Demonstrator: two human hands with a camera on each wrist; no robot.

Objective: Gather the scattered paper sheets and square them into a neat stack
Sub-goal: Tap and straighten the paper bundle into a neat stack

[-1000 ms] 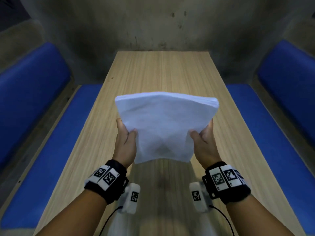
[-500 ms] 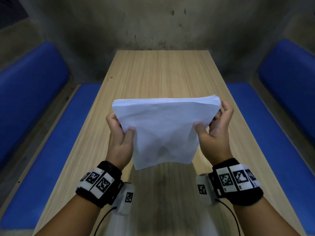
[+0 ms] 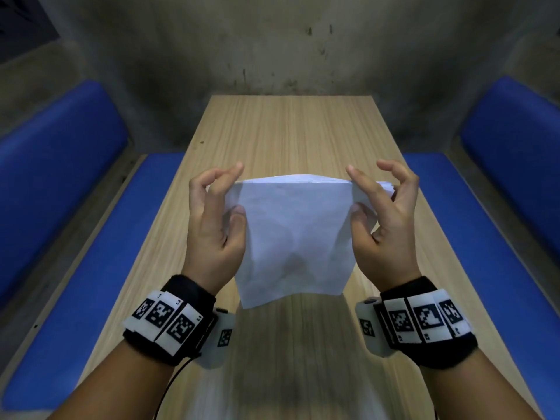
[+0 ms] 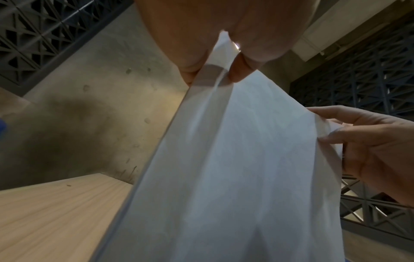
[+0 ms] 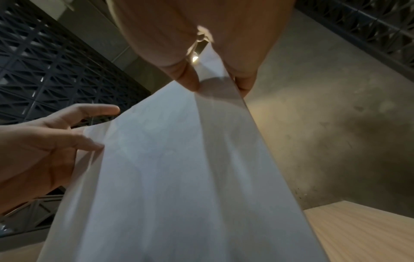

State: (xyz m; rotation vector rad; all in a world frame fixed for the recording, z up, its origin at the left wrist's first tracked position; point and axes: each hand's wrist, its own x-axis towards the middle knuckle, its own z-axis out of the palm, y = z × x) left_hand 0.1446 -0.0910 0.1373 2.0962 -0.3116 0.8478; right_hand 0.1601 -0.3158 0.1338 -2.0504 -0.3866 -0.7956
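Note:
A stack of white paper sheets [image 3: 294, 237] stands upright above the wooden table [image 3: 288, 131], its lower edge hanging free. My left hand [image 3: 225, 201] pinches the stack's upper left side, thumb on the near face and fingers behind. My right hand [image 3: 374, 198] pinches the upper right side the same way. Both index fingers are lifted above the top edge. In the left wrist view the paper stack [image 4: 235, 168] runs down from my left hand [image 4: 215, 70], with the right hand [image 4: 369, 150] at its far edge. The right wrist view mirrors this: paper stack [image 5: 179, 177], right hand [image 5: 215, 83], left hand [image 5: 44, 150].
Blue padded benches run along the left side [image 3: 91, 253] and the right side [image 3: 485, 237] of the table. A stained concrete wall [image 3: 288, 56] closes the table's far end. No loose sheets show on the tabletop.
Both hands have slid up from the stack's lower sides to its upper corners. The index fingers have lifted off, and the stack's top edge sits lower in the head view.

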